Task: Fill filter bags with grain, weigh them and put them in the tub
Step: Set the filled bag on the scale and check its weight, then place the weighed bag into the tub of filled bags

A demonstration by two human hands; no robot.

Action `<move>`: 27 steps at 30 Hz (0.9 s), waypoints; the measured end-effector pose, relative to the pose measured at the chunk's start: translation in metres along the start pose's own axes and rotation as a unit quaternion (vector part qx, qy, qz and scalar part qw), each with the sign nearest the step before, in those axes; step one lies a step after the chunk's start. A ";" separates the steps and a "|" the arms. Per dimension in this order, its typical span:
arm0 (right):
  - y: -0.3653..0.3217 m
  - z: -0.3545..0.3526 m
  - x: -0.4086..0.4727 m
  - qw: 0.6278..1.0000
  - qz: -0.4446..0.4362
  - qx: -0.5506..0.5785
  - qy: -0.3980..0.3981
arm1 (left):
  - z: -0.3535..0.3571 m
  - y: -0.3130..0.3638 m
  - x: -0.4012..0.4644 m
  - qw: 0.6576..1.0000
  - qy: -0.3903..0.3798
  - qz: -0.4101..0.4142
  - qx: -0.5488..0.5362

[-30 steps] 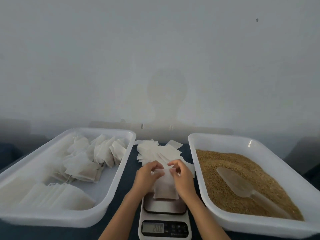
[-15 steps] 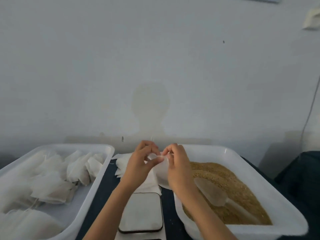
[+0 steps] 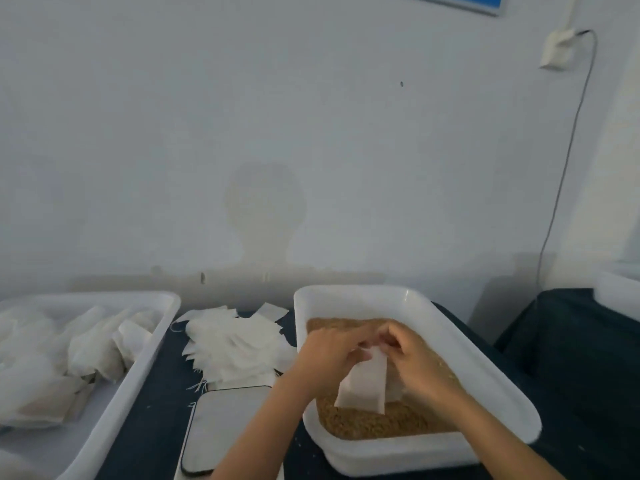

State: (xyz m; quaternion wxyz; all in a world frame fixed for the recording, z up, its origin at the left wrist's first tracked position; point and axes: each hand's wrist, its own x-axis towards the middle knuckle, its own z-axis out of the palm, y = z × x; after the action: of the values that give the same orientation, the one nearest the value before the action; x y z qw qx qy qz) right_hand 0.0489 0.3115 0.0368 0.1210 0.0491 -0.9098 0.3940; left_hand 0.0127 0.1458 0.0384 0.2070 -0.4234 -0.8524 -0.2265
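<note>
A white filter bag [image 3: 363,386] hangs over the brown grain [image 3: 381,424] in the white tub on the right [image 3: 485,372]. My left hand [image 3: 325,358] and my right hand [image 3: 415,362] both pinch the bag's top edge, one on each side. The bag's lower end reaches down to the grain; I cannot tell whether it touches. A second white tub on the left [image 3: 138,375] holds several filled bags [image 3: 86,351]. The scale's steel plate [image 3: 225,424] lies between the tubs, bare.
A loose pile of empty filter bags [image 3: 235,341] lies behind the scale on the dark table [image 3: 149,427]. Part of another white tub [image 3: 620,292] shows at the far right. A cable [image 3: 561,181] runs down the wall from a socket.
Both hands lifted the bag off the scale and carried it right, over the grain tub. The camera turned to the right with them. The scoop seen earlier in the grain is hidden now.
</note>
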 end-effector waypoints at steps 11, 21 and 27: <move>0.051 -0.010 -0.005 0.916 0.072 -0.367 -0.145 | 0.028 -0.009 -0.003 0.982 -0.075 -0.156 0.081; 0.030 -0.027 -0.005 0.889 -0.046 -0.446 -0.097 | 0.025 -0.006 -0.007 0.963 0.012 -0.255 0.084; 0.035 -0.016 -0.007 0.917 -0.010 -0.373 -0.143 | 0.022 -0.004 -0.007 0.966 0.021 -0.248 0.066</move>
State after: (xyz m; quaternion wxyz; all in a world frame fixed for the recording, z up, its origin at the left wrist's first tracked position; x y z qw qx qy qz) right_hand 0.0524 0.3473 0.0207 0.0030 0.0655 -0.9978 0.0137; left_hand 0.0094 0.1517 0.0157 0.1894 -0.1796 -0.9393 -0.2228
